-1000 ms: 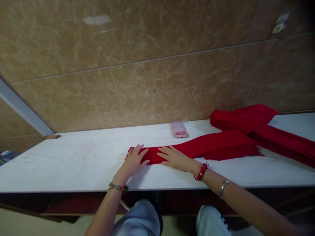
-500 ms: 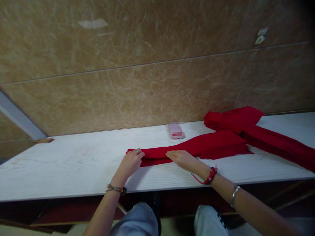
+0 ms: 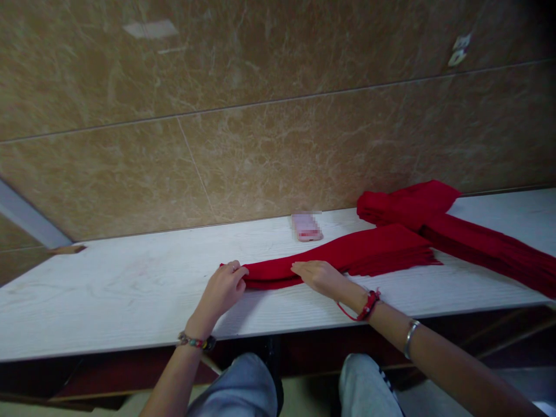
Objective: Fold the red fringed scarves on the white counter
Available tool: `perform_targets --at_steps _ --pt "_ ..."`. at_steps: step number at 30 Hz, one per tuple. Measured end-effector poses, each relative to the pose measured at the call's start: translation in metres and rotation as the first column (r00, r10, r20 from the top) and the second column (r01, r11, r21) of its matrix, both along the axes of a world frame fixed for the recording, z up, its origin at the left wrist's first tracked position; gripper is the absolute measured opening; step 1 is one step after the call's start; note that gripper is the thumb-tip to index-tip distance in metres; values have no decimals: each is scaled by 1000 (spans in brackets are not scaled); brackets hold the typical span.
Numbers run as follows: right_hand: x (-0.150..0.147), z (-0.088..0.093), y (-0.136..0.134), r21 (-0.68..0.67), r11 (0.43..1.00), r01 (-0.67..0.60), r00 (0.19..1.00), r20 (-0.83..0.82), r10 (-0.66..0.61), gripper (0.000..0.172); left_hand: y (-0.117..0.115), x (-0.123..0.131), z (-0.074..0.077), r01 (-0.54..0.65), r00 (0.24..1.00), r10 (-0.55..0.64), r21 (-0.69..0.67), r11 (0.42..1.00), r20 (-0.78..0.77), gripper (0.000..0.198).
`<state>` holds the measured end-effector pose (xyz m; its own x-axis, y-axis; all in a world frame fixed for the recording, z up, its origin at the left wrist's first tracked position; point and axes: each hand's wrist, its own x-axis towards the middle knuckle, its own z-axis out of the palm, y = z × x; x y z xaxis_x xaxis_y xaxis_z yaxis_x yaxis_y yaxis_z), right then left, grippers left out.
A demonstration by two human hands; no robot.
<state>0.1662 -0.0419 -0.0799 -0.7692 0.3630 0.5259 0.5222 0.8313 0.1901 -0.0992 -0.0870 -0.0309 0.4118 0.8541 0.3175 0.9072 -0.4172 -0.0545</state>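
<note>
A long strip of red cloth (image 3: pixel 321 253), folded lengthwise, lies along the white tabletop (image 3: pixel 130 289). At its narrow left end, my left hand (image 3: pixel 226 284) has its fingers closed on the fabric. My right hand (image 3: pixel 319 277) rests on the strip near the middle, its fingers stretched out and close together, pointing left; the thumb is hidden. Between the two hands a dark fold line runs along the cloth. The strip widens to the right into a layered, pointed end.
More red cloth (image 3: pixel 403 202) lies bunched at the back right, with a folded length (image 3: pixel 490 249) reaching toward the right edge. A pink phone (image 3: pixel 306 227), partly blurred, lies behind the strip. A tiled wall (image 3: pixel 260 150) backs the table. My knees are below the front edge.
The fold between my hands has narrowed, and less of the lower layer shows. Both hands keep their places on the cloth. The whole view has shifted slightly.
</note>
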Motion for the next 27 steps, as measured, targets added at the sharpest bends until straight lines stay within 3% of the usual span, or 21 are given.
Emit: perform_targets --at_steps 3,7,9,17,22,27 --pt "3 -1 1 12 1000 10 998 -70 -9 28 -4 3 8 -19 995 13 60 998 95 24" --pt "8 -6 -1 -26 997 -75 995 61 77 27 -9 4 5 152 984 -168 -196 969 -65 26" --pt "8 -8 -3 -54 995 -82 992 94 87 27 -10 3 0 146 975 -185 -276 950 -121 30" --pt "4 -5 -5 -82 996 -37 995 94 45 27 -10 1 -4 3 979 -55 -253 968 -198 32" --pt "8 1 -8 -85 994 -63 984 159 76 33 -14 12 -5 80 983 -110 -192 978 -148 40" --pt "26 10 -8 -119 993 -23 979 199 47 41 0 19 -9 87 978 -128 -234 968 -165 51"
